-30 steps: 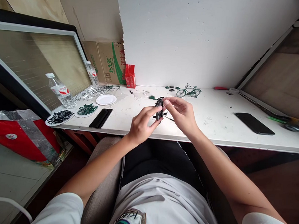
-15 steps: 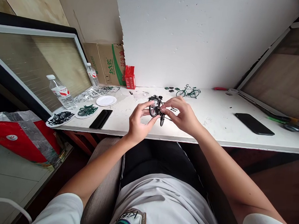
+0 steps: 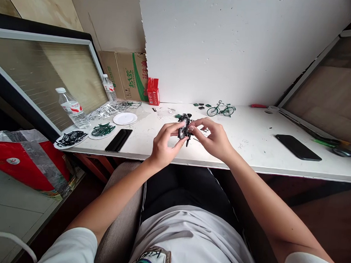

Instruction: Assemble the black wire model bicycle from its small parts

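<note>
A small black model bicycle (image 3: 183,129) is held up over the front of the table, one spoked wheel turned towards me. My left hand (image 3: 166,143) grips it from the left, with fingers behind the wheel and the thumb at its lower edge. My right hand (image 3: 212,139) pinches at the bicycle's right side with thumb and forefinger; the exact part between those fingertips is too small to make out. Behind, a green model bicycle (image 3: 221,109) stands upright on the table. A few small dark green pieces (image 3: 201,107) lie left of it.
On the left are a plate of black parts (image 3: 70,139), a plate of green parts (image 3: 102,130), a bare white plate (image 3: 124,118), a phone (image 3: 118,140) and water bottles (image 3: 72,107). A red box (image 3: 153,91) stands behind. Another black phone (image 3: 298,147) lies right.
The black model bicycle has turned in my hands, so its wheel now shows narrower. My right hand has shifted slightly down and its fingers remain at the bicycle.
</note>
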Tool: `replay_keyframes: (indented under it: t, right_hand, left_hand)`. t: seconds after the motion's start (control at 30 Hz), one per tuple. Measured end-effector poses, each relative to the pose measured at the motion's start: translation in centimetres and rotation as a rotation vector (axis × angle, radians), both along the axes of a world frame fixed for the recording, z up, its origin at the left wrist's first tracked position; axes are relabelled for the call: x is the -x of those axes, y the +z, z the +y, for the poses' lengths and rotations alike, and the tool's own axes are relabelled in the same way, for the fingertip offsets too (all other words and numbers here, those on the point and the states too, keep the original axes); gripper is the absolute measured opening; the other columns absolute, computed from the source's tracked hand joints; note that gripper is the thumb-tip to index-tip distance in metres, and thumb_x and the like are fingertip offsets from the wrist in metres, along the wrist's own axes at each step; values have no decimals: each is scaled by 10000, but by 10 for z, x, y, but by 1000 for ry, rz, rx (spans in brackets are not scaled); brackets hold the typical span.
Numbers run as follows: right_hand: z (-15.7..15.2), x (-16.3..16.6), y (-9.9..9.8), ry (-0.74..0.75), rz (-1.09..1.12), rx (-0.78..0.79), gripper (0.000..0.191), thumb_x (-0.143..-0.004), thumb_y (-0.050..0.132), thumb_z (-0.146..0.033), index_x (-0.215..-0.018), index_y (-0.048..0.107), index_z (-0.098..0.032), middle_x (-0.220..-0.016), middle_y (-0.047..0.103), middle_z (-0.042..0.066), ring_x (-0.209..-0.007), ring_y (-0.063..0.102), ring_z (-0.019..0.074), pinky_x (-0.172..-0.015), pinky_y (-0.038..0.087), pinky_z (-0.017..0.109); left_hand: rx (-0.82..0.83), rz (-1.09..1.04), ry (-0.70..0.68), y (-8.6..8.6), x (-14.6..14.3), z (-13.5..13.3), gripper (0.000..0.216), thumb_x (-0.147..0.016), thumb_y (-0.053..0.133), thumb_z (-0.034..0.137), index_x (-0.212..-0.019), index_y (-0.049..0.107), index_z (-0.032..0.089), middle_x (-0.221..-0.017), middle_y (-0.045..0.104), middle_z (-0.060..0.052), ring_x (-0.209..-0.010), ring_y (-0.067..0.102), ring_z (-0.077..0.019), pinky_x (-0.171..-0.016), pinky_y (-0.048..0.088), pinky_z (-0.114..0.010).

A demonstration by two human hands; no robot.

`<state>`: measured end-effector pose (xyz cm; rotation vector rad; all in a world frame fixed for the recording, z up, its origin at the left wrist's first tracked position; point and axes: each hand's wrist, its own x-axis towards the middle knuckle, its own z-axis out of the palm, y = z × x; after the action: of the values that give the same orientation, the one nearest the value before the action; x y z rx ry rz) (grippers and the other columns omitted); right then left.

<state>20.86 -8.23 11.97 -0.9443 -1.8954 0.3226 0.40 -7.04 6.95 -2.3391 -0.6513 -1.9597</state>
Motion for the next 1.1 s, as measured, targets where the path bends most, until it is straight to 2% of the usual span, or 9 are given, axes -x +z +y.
replay_keyframes:
  t: [0.27,0.4,0.53,0.7,0.83,0.93,1.1]
  right_hand:
    - [3,5,1,85,202,271,489,-915,735,-709,-967,794,-226,-1056,794,75,-1007,712,271,-804,523,368]
    - [2,6,1,158,261,343,506,-912,730,-722,-996,783,-225,-1098,776,83,-1061,701,271,-846,553,369]
    - [6,4,-1,276,245,336,498,-885,777,-706,-1047,732,-237,-1075,742,74,-1026,698,251,-854,587,377]
    - [10,4,-2,344,253,324,513,-850,813,-711,-990,656,-244,-982,688,48,-929,679,225,-830,611,387]
    - [13,5,-5,322,264,308,512,-861,797,-718,-973,653,-239,-968,684,44,-925,676,222,-823,599,375]
    - [17,3,-9,247,250,251,503,-861,798,-712,-978,682,-237,-965,706,43,-907,681,219,-770,564,349]
    - [18,1,-12,175,243,160,468,-848,825,-682,-983,756,-240,-959,757,50,-904,702,225,-761,543,354]
  left_hand:
    - [-100,66,54,-1,2,2,522,-1001,724,202,-1492,559,264,-1294,702,-93,-1172,739,-204,-958,676,-321]
    - [-150,107,96,-1,5,4,518,-1004,716,190,-1490,556,272,-1274,708,-86,-1186,737,-205,-997,660,-334]
    - [-145,101,95,-1,6,5,531,-997,732,213,-1492,549,277,-1285,706,-89,-1203,735,-213,-999,659,-333]
    - [-137,108,88,-3,5,4,533,-999,734,247,-1495,541,270,-1289,705,-99,-1188,742,-217,-985,670,-341]
    - [-113,101,72,-4,5,5,531,-995,742,254,-1489,548,274,-1298,705,-95,-1205,737,-217,-1010,662,-345]
    - [-80,85,61,-5,5,6,534,-992,749,268,-1488,552,274,-1310,700,-96,-1213,734,-222,-1018,659,-350]
    - [-90,67,68,-2,5,6,519,-999,736,248,-1485,555,254,-1306,697,-104,-1189,734,-216,-965,677,-339]
